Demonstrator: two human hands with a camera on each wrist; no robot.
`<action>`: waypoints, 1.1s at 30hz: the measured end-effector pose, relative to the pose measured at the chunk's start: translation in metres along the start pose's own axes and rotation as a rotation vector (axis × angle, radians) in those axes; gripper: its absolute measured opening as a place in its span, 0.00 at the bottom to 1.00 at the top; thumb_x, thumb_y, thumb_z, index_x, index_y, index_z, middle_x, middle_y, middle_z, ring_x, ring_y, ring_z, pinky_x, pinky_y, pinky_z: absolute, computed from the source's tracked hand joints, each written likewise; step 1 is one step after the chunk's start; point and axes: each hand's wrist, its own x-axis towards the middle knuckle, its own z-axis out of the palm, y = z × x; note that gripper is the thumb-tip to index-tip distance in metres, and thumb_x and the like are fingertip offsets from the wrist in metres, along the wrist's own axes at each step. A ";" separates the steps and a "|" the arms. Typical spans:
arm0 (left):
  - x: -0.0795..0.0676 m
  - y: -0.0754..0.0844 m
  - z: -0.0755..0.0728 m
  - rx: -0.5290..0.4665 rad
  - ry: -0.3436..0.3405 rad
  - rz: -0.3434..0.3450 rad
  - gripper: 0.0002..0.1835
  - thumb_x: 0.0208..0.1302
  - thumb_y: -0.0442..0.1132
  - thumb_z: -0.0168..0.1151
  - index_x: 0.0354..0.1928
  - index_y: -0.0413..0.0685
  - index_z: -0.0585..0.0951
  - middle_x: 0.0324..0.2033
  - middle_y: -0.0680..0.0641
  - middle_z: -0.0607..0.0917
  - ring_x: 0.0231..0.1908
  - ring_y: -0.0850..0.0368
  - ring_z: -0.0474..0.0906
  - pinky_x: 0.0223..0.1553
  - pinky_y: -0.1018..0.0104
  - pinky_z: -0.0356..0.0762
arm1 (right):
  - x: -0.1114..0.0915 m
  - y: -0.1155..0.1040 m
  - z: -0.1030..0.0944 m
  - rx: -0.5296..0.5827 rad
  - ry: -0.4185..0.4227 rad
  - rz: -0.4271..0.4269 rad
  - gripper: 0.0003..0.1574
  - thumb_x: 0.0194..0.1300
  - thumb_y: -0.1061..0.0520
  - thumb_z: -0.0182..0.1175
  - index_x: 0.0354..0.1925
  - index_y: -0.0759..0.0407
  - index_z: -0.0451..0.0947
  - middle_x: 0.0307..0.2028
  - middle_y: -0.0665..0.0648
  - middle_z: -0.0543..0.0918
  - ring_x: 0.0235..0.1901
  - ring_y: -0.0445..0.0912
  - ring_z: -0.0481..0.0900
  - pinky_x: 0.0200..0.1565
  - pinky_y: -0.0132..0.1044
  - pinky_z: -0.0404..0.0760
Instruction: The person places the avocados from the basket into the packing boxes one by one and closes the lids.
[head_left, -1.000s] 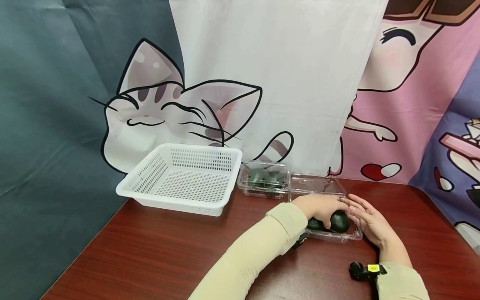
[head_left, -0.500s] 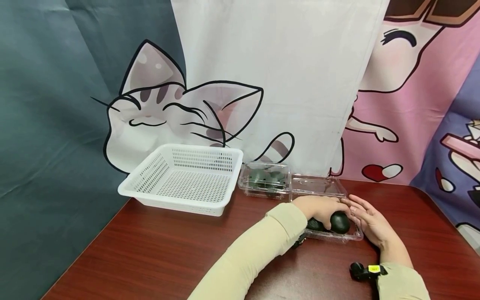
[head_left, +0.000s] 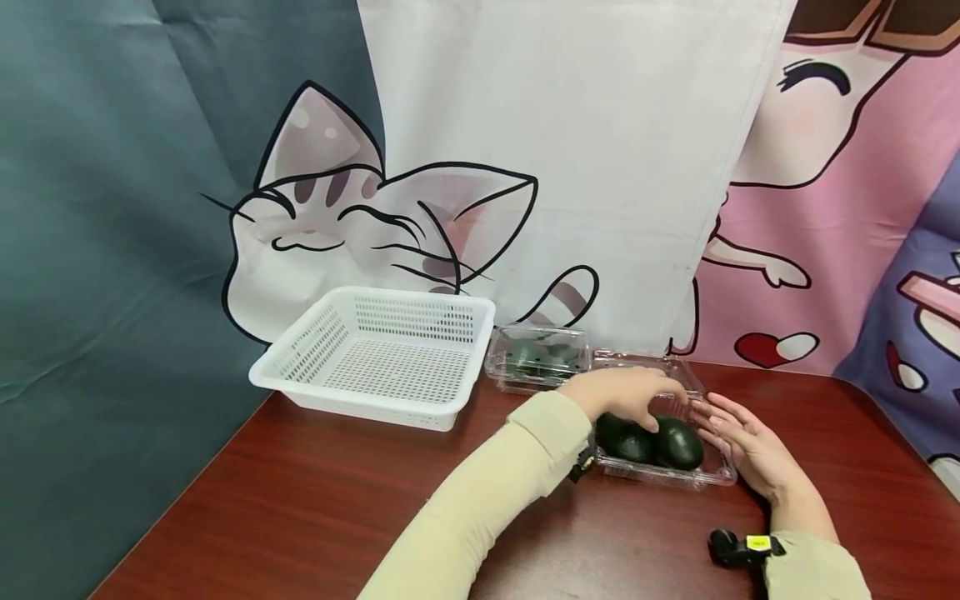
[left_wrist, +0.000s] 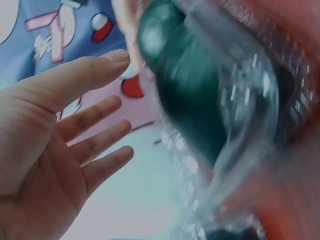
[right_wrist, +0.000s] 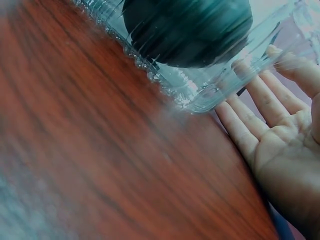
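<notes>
Dark green, smooth avocados [head_left: 678, 444] lie side by side in a clear plastic clamshell box [head_left: 656, 477] whose lid [head_left: 686, 372] is folded back behind it. My left hand [head_left: 626, 390] hovers over the box, partly covering it. In the left wrist view this left hand [left_wrist: 50, 135] has its thumb and fingers spread, with a gap between them and the avocado [left_wrist: 192, 85]. My right hand [head_left: 757, 454] is at the box's right end. In the right wrist view its straight fingers [right_wrist: 267, 97] rest against the clear wall, close to an avocado [right_wrist: 190, 30].
Left of the open box stands a second clear box [head_left: 536, 358], lid down, with green round things inside. A white perforated basket [head_left: 375, 408] sits at the back left of the red-brown wooden table [head_left: 585, 550]. A printed cloth [head_left: 600, 167] hangs behind.
My left hand has lifted off the avocados and shifted left, exposing more of them. The right hand keeps its place at the box's end. The whole head view has shifted slightly.
</notes>
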 end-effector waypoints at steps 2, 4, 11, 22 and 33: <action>-0.009 -0.008 -0.005 -0.004 0.035 -0.017 0.30 0.57 0.44 0.66 0.62 0.58 0.70 0.58 0.58 0.70 0.58 0.67 0.63 0.55 0.78 0.57 | 0.001 0.000 -0.002 0.027 -0.032 -0.001 0.29 0.71 0.73 0.29 0.67 0.61 0.53 0.58 0.56 0.73 0.58 0.46 0.71 0.55 0.35 0.70; -0.019 -0.016 -0.008 -0.003 0.066 -0.036 0.29 0.57 0.44 0.65 0.61 0.57 0.71 0.58 0.58 0.72 0.58 0.66 0.64 0.55 0.78 0.58 | 0.004 0.000 -0.004 0.070 -0.078 0.017 0.29 0.71 0.72 0.26 0.67 0.61 0.52 0.59 0.56 0.72 0.58 0.47 0.70 0.55 0.36 0.69; -0.055 -0.040 -0.006 -0.024 0.092 -0.151 0.19 0.58 0.45 0.64 0.52 0.53 0.76 0.42 0.55 0.79 0.40 0.64 0.73 0.42 0.72 0.68 | 0.023 -0.013 -0.008 0.002 -0.100 0.213 0.20 0.75 0.63 0.28 0.59 0.58 0.60 0.55 0.55 0.76 0.54 0.47 0.74 0.52 0.38 0.72; -0.069 -0.043 0.020 -0.013 0.039 -0.312 0.17 0.58 0.55 0.62 0.19 0.53 0.77 0.18 0.58 0.77 0.22 0.63 0.72 0.27 0.70 0.69 | 0.049 -0.031 -0.015 -0.536 0.125 0.570 0.39 0.74 0.46 0.37 0.66 0.76 0.44 0.54 0.64 0.75 0.46 0.41 0.79 0.47 0.43 0.77; -0.068 -0.042 0.027 -0.066 -0.034 -0.320 0.13 0.60 0.50 0.61 0.28 0.49 0.85 0.17 0.55 0.81 0.18 0.63 0.75 0.28 0.71 0.71 | 0.051 -0.036 -0.013 -0.504 0.138 0.526 0.39 0.73 0.49 0.42 0.65 0.78 0.43 0.41 0.41 0.80 0.42 0.38 0.80 0.43 0.38 0.78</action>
